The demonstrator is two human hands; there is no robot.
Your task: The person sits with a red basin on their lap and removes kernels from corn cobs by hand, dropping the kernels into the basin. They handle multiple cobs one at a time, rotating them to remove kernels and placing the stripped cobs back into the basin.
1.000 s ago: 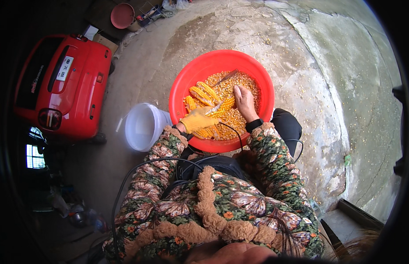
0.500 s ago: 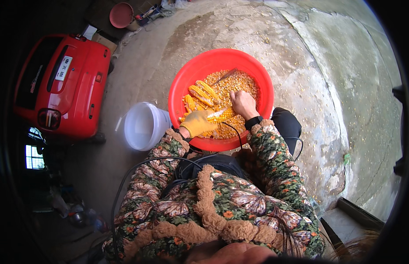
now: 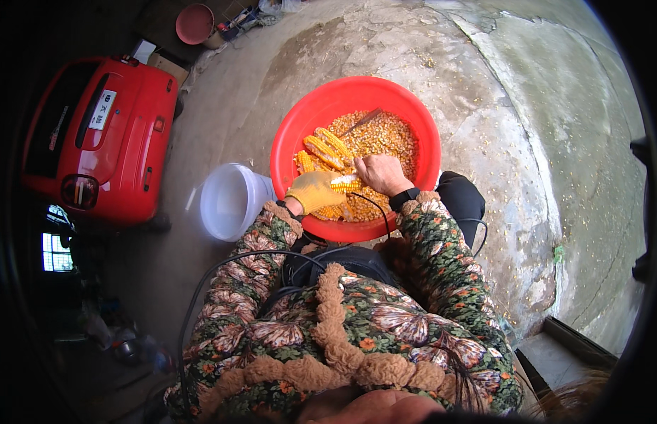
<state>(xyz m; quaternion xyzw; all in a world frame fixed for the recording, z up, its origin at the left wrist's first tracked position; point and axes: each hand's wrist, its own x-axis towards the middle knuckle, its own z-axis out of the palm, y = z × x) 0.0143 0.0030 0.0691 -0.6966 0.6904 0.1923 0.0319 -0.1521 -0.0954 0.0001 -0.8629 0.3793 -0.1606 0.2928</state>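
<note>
My left hand, in a yellow knit glove, grips a partly stripped corn cob low in the red plastic basin. Bare, with curled fingers, my right hand presses against the upper part of that same cob; its thumb and fingertips are partly hidden. Several yellow cobs lie in the left half of the basin, on loose kernels. A thin dark object sticks out of the kernels toward the back. A black cable runs from near my left hand over the basin's front rim.
A translucent white bucket stands left of the basin. A red car is at the far left. A pink tub and clutter lie at the back left. Scattered kernels speckle the concrete floor. My dark-trousered knee is beside the basin.
My right hand has moved left and down from the kernels' upper right onto the cob beside my left glove. My left hand has shifted only slightly.
</note>
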